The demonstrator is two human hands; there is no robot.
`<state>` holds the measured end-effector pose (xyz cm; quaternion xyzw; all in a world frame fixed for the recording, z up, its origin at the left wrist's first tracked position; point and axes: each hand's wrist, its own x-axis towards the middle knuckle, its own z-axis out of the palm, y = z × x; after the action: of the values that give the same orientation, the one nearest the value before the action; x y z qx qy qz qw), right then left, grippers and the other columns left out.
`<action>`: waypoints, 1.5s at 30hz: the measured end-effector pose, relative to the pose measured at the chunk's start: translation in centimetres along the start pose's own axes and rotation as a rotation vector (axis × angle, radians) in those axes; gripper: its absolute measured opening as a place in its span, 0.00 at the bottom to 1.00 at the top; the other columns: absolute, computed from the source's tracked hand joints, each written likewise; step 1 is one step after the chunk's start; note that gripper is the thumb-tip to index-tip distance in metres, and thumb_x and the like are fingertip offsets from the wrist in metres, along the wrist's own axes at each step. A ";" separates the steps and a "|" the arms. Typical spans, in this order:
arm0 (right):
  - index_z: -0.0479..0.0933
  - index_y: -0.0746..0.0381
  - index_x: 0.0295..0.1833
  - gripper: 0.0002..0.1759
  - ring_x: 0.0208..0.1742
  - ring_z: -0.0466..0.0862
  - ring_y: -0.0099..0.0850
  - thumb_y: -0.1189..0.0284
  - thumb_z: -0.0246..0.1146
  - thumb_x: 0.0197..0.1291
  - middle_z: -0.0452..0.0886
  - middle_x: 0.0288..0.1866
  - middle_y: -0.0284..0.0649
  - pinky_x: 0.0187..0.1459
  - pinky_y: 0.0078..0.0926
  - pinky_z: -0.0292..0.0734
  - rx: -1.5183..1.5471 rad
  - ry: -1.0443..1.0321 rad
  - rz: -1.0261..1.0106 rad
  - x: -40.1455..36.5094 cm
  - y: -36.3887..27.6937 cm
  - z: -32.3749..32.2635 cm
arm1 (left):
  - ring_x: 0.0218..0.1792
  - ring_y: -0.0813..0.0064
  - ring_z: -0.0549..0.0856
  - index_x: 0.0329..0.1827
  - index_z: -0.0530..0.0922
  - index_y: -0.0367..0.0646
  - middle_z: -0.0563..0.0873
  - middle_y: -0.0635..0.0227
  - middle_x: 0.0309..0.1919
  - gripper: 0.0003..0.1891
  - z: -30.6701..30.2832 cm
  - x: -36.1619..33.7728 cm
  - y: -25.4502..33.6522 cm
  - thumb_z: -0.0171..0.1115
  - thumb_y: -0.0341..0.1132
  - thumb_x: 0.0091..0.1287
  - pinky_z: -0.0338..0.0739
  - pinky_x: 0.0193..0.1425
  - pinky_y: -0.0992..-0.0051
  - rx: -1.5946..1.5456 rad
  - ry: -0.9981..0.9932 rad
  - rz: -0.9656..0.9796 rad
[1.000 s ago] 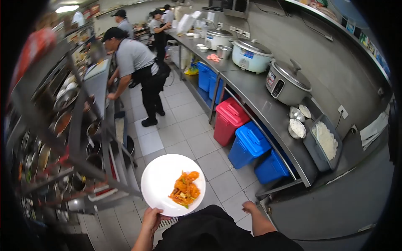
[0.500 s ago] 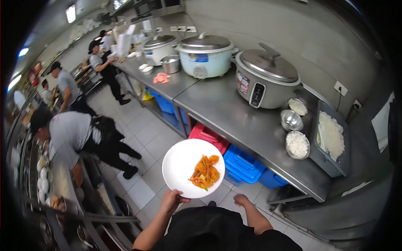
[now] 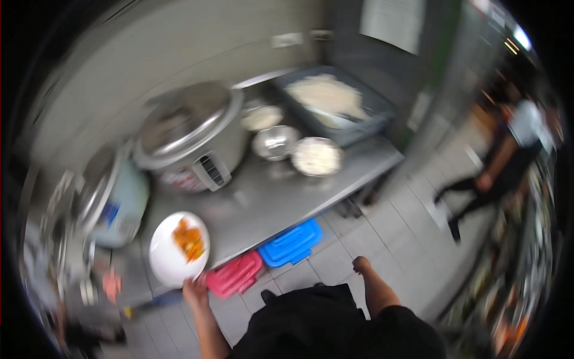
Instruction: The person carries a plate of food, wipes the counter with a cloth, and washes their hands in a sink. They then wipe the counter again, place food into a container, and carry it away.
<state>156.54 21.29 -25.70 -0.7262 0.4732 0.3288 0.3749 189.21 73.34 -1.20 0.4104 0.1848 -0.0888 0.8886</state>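
My left hand [image 3: 195, 289] grips the lower rim of a round white plate [image 3: 165, 254]. Orange-coloured food [image 3: 189, 240] lies on the plate's right part. The plate is at the front edge of the steel counter, in front of the rice cookers; whether it touches the counter I cannot tell. My right hand [image 3: 360, 265] hangs over the tiled floor, away from any object, its fingers curled together. It is small and blurred, and nothing shows in it.
On the steel counter [image 3: 257, 206] stand a large grey rice cooker [image 3: 194, 140], a pale blue one [image 3: 128, 206], metal bowls [image 3: 276, 142] and a grey tub of rice [image 3: 373, 125]. Below are red [image 3: 234, 274] and blue [image 3: 293, 242] lidded bins. A person [image 3: 505, 161] is at the right.
The view has swung to the right, and the counter's far end is now near the middle. The plate, still in my left hand, has moved left in view. Another person has appeared at the right.
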 end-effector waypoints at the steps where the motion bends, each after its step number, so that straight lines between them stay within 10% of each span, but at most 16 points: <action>1: 0.79 0.64 0.39 0.07 0.26 0.84 0.32 0.73 0.60 0.58 0.84 0.32 0.42 0.24 0.32 0.82 -0.163 0.007 -0.086 -1.1 4.0 1.4 | 0.53 0.50 0.79 0.56 0.68 0.30 0.76 0.47 0.52 0.20 -1.7 3.4 0.2 0.51 0.36 0.66 0.77 0.57 0.56 0.061 -0.016 0.005; 4: 0.79 0.64 0.40 0.10 0.28 0.84 0.33 0.69 0.59 0.60 0.84 0.33 0.42 0.26 0.34 0.83 0.355 0.087 0.247 -6.7 9.9 5.9 | 0.50 0.58 0.81 0.54 0.70 0.32 0.81 0.49 0.47 0.21 -2.6 9.0 1.4 0.52 0.43 0.69 0.78 0.56 0.64 0.075 -0.335 -0.048; 6: 0.79 0.65 0.40 0.14 0.30 0.85 0.34 0.66 0.55 0.62 0.85 0.34 0.43 0.28 0.36 0.83 0.569 0.094 0.360 -11.2 11.2 8.3 | 0.44 0.63 0.83 0.55 0.70 0.32 0.81 0.54 0.49 0.25 4.9 5.2 1.0 0.51 0.49 0.70 0.79 0.54 0.68 0.098 -0.048 0.020; 9: 0.78 0.64 0.44 0.16 0.33 0.85 0.35 0.64 0.51 0.61 0.85 0.37 0.44 0.30 0.38 0.83 0.733 0.070 0.373 -14.5 13.8 13.0 | 0.44 0.66 0.83 0.57 0.70 0.33 0.82 0.54 0.46 0.28 10.0 2.3 -4.0 0.51 0.52 0.70 0.80 0.50 0.71 0.209 -0.283 -0.169; 14: 0.78 0.64 0.44 0.17 0.36 0.85 0.37 0.64 0.51 0.61 0.85 0.41 0.46 0.31 0.41 0.82 0.625 0.029 0.195 -11.4 21.8 21.0 | 0.32 0.60 0.85 0.58 0.69 0.38 0.83 0.50 0.41 0.21 18.3 -8.7 -19.0 0.50 0.45 0.71 0.83 0.34 0.68 0.932 -1.099 -0.701; 16: 0.78 0.64 0.44 0.17 0.36 0.85 0.37 0.63 0.50 0.61 0.84 0.41 0.46 0.32 0.41 0.82 0.891 0.062 0.312 -11.0 24.4 21.8 | 0.31 0.61 0.85 0.56 0.70 0.38 0.84 0.53 0.38 0.19 17.7 -9.5 -27.1 0.50 0.44 0.71 0.82 0.35 0.66 1.136 -1.290 -0.651; 18: 0.78 0.64 0.45 0.18 0.37 0.85 0.38 0.63 0.50 0.62 0.84 0.41 0.46 0.34 0.43 0.82 0.931 0.062 0.330 -11.3 27.8 21.2 | 0.31 0.64 0.86 0.54 0.73 0.38 0.85 0.58 0.35 0.18 15.4 -8.0 -33.9 0.52 0.43 0.70 0.79 0.36 0.66 1.736 -1.789 -0.012; 34: 0.79 0.64 0.30 0.13 0.16 0.76 0.30 0.67 0.54 0.56 0.80 0.21 0.41 0.18 0.31 0.74 1.343 0.344 0.538 -16.3 46.2 5.3 | 0.43 0.60 0.83 0.50 0.79 0.39 0.85 0.54 0.40 0.20 23.3 -9.3 -57.3 0.53 0.46 0.67 0.74 0.49 0.60 2.041 -1.843 -0.338; 40: 0.79 0.65 0.36 0.14 0.18 0.77 0.30 0.65 0.53 0.59 0.80 0.23 0.40 0.21 0.31 0.76 1.378 0.144 0.681 -16.3 49.8 -6.1 | 0.35 0.62 0.83 0.44 0.82 0.39 0.86 0.56 0.35 0.22 39.3 -14.2 -80.7 0.52 0.51 0.67 0.75 0.42 0.59 2.082 -2.112 -0.240; 42: 0.75 0.60 0.39 0.12 0.21 0.78 0.27 0.64 0.51 0.62 0.80 0.26 0.37 0.24 0.34 0.77 1.567 0.433 0.658 -15.2 51.9 -9.9 | 0.24 0.66 0.84 0.37 0.81 0.40 0.85 0.59 0.26 0.23 48.0 -19.6 -91.5 0.52 0.53 0.67 0.78 0.32 0.62 2.315 -2.048 -0.184; 45: 0.74 0.59 0.42 0.12 0.23 0.79 0.27 0.63 0.53 0.61 0.81 0.29 0.36 0.25 0.33 0.77 1.679 0.537 0.631 -13.0 54.6 -15.5 | 0.25 0.67 0.84 0.41 0.81 0.43 0.85 0.60 0.27 0.20 61.4 -29.1 -96.6 0.55 0.52 0.65 0.78 0.35 0.66 1.841 -2.071 -0.034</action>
<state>103.13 -1.07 -19.81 -0.1072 0.8017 -0.2129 0.5481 148.32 -35.82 -20.33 0.5882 -0.6718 -0.4492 0.0303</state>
